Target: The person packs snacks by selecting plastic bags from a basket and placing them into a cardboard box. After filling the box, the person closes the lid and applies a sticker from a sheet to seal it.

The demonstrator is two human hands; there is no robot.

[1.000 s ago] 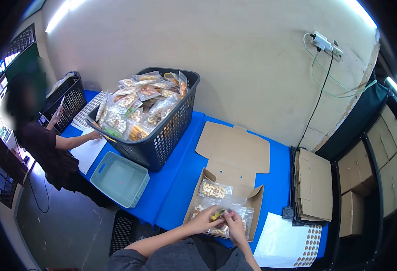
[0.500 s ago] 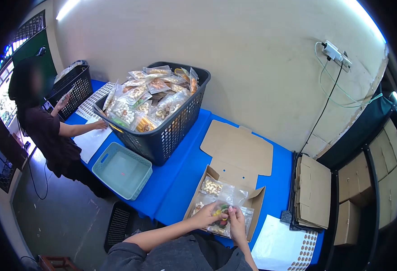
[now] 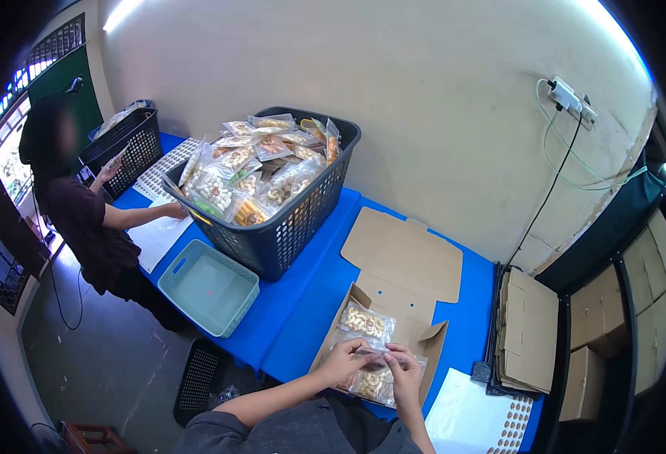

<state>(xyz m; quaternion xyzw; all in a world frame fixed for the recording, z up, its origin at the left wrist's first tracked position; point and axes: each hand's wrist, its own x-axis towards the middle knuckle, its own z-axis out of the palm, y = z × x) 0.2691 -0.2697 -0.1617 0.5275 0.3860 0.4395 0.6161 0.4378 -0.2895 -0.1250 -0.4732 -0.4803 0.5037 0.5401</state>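
Note:
My left hand (image 3: 342, 365) and my right hand (image 3: 403, 371) are both closed on the edges of a small clear plastic packet (image 3: 375, 351). It is tilted so that its contents are hard to see. Below them is an open brown cardboard box (image 3: 437, 349), its lid (image 3: 405, 253) folded back toward the wall. Inside lie several clear packets of pale, curved, cashew-like pieces; one packet (image 3: 365, 321) is at the far side and another (image 3: 373, 384) is under my hands, which partly hide it.
A tall dark basket (image 3: 272, 238) heaped with filled packets stands left of the box, beside a shallow green-grey basket (image 3: 208, 291). A sticker sheet (image 3: 469, 412) and folded cartons (image 3: 528, 329) are at right. At far left, a person (image 3: 83, 212) holds a packet and touches a white sheet.
The held packet has tipped from nearly flat, with its green, yellow and red contents showing, to nearly edge-on. Both hands stay above the box. The camera view has shifted slightly.

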